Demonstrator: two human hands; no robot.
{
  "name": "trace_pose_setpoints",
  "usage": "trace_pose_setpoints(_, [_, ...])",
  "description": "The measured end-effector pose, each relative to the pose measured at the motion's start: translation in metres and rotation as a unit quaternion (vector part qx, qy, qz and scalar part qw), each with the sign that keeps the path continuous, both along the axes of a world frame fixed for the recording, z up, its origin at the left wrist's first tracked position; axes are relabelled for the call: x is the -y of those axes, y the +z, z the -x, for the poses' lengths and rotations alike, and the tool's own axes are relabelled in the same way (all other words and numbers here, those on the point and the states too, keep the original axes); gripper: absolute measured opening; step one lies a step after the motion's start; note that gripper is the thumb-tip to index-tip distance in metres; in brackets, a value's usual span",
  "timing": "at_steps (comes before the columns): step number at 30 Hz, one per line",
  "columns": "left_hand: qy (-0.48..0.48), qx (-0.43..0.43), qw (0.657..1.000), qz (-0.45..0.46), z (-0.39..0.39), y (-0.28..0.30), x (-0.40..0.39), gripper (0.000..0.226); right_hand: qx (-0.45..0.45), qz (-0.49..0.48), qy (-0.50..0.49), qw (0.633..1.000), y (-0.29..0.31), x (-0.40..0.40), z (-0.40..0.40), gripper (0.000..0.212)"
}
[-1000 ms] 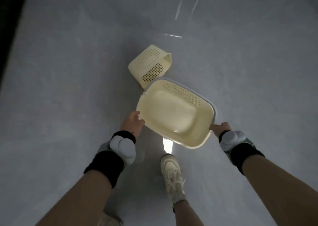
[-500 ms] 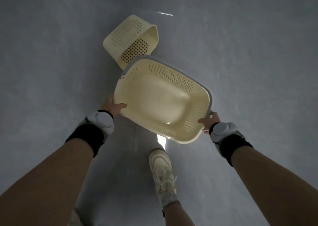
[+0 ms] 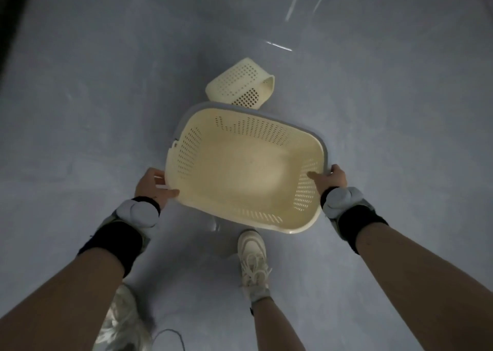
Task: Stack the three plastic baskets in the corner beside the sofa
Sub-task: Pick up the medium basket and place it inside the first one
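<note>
I hold a large cream plastic basket [image 3: 240, 169] with perforated walls and a grey rim, open side up, above the floor. My left hand [image 3: 153, 186] grips its left rim and my right hand [image 3: 332, 178] grips its right rim, thumb inside. A smaller cream perforated basket [image 3: 241, 85] lies tipped on its side on the floor just beyond the large one, its near edge hidden behind the large basket's rim. No third basket is in view, and no sofa either.
Grey glossy floor [image 3: 106, 110] all around. My right shoe [image 3: 252, 257] stands under the basket's near edge, my left shoe [image 3: 121, 321] at the bottom left. A thin cable [image 3: 170, 334] lies by it. A dark edge [image 3: 10, 17] runs along the far left.
The view has shifted, so both baskets now sit further right and lower in the frame. The large basket is turned more level and square to me, with both hands still on its rims.
</note>
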State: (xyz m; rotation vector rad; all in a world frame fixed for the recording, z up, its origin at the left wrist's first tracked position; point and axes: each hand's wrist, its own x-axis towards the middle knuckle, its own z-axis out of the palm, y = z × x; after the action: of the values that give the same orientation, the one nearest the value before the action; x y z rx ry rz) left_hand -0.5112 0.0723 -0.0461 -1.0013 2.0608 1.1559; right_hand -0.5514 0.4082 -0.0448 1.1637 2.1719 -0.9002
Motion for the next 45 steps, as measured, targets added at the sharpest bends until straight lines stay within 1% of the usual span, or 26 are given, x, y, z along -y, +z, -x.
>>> trace_pose_setpoints(1, [0.011, -0.004, 1.0, -0.001, -0.002, 0.015, 0.014, 0.042, -0.016, -0.015, 0.022, 1.0, 0.012, 0.014, 0.008, 0.025])
trace_pose_setpoints(2, [0.011, -0.002, 1.0, -0.003, -0.001, 0.018, 0.017, 0.043, -0.029, -0.03, 0.029, 0.999, 0.02, 0.018, 0.012, 0.026])
trace_pose_setpoints(5, [0.041, -0.011, 0.999, -0.007, -0.008, 0.05, 0.058, 0.04, -0.066, -0.035, 0.063, 0.995, 0.042, 0.063, 0.029, 0.032])
trace_pose_setpoints(7, [0.087, -0.023, 0.996, 0.009, -0.019, 0.067, 0.096, 0.035, -0.082, -0.026, 0.098, 0.991, 0.064, 0.11, 0.039, 0.034])
trace_pose_setpoints(8, [0.113, -0.025, 0.993, 0.026, -0.031, 0.084, 0.139, 0.039, -0.089, -0.014, 0.123, 0.988, 0.073, 0.158, 0.041, 0.035])
trace_pose_setpoints(9, [0.116, -0.023, 0.993, 0.029, -0.037, 0.086, 0.145, 0.043, -0.087, -0.014, 0.139, 0.986, 0.083, 0.172, 0.044, 0.035])
trace_pose_setpoints(12, [0.159, -0.001, 0.987, 0.028, -0.059, 0.092, 0.19, 0.032, -0.093, -0.025, 0.203, 0.975, 0.093, 0.231, 0.052, 0.033])
trace_pose_setpoints(13, [0.162, 0.01, 0.986, 0.026, -0.065, 0.091, 0.194, 0.043, -0.089, -0.021, 0.211, 0.973, 0.1, 0.24, 0.053, 0.032])
trace_pose_setpoints(15, [0.162, 0.025, 0.986, 0.016, -0.083, 0.095, 0.244, 0.066, -0.089, -0.031, 0.256, 0.962, 0.106, 0.3, 0.053, 0.033])
trace_pose_setpoints(17, [0.167, 0.04, 0.985, -0.004, -0.109, 0.102, 0.3, 0.074, -0.086, -0.041, 0.311, 0.946, 0.115, 0.366, 0.049, 0.038])
trace_pose_setpoints(18, [0.183, 0.043, 0.982, -0.01, -0.123, 0.106, 0.331, 0.072, -0.081, -0.046, 0.338, 0.937, 0.117, 0.4, 0.045, 0.041])
trace_pose_setpoints(20, [0.233, 0.049, 0.971, -0.013, -0.156, 0.117, 0.402, 0.058, -0.068, -0.044, 0.392, 0.916, 0.127, 0.481, 0.032, 0.044])
trace_pose_setpoints(21, [0.248, 0.045, 0.967, -0.018, -0.162, 0.114, 0.409, 0.05, -0.06, -0.042, 0.394, 0.916, 0.135, 0.489, 0.027, 0.044])
trace_pose_setpoints(23, [0.315, 0.047, 0.948, -0.008, -0.199, 0.13, 0.487, 0.043, -0.054, -0.022, 0.431, 0.901, 0.138, 0.579, 0.009, 0.04])
trace_pose_setpoints(24, [0.324, 0.04, 0.945, -0.01, -0.202, 0.13, 0.491, 0.042, -0.054, -0.026, 0.434, 0.899, 0.142, 0.587, 0.006, 0.038])
trace_pose_setpoints(27, [0.394, 0.024, 0.918, 0.031, -0.242, 0.153, 0.573, 0.042, -0.039, 0.003, 0.495, 0.868, 0.151, 0.69, -0.013, 0.04])
trace_pose_setpoints(31, [0.483, -0.013, 0.873, 0.067, -0.289, 0.184, 0.671, 0.037, -0.036, 0.039, 0.579, 0.814, 0.171, 0.82, -0.029, 0.046])
trace_pose_setpoints(34, [0.535, -0.043, 0.838, 0.101, -0.303, 0.204, 0.729, 0.037, 0.005, 0.067, 0.622, 0.78, 0.183, 0.904, -0.03, 0.053])
trace_pose_setpoints(36, [0.575, -0.04, 0.806, 0.132, -0.308, 0.215, 0.764, 0.04, 0.041, 0.086, 0.643, 0.76, 0.186, 0.955, -0.029, 0.059])
trace_pose_setpoints(38, [0.603, -0.028, 0.782, 0.156, -0.309, 0.223, 0.796, 0.042, 0.049, 0.101, 0.669, 0.734, 0.192, 1.003, -0.024, 0.058])
trace_pose_setpoints(40, [0.616, -0.026, 0.77, 0.166, -0.312, 0.234, 0.828, 0.043, 0.047, 0.129, 0.68, 0.72, 0.202, 1.052, -0.021, 0.054])
trace_pose_setpoints(42, [0.618, -0.021, 0.768, 0.166, -0.314, 0.245, 0.855, 0.041, 0.031, 0.141, 0.684, 0.715, 0.217, 1.094, -0.02, 0.051])
trace_pose_setpoints(45, [0.637, -0.036, 0.751, 0.171, -0.318, 0.258, 0.895, 0.04, 0.013, 0.143, 0.7, 0.7, 0.235, 1.161, -0.017, 0.053])
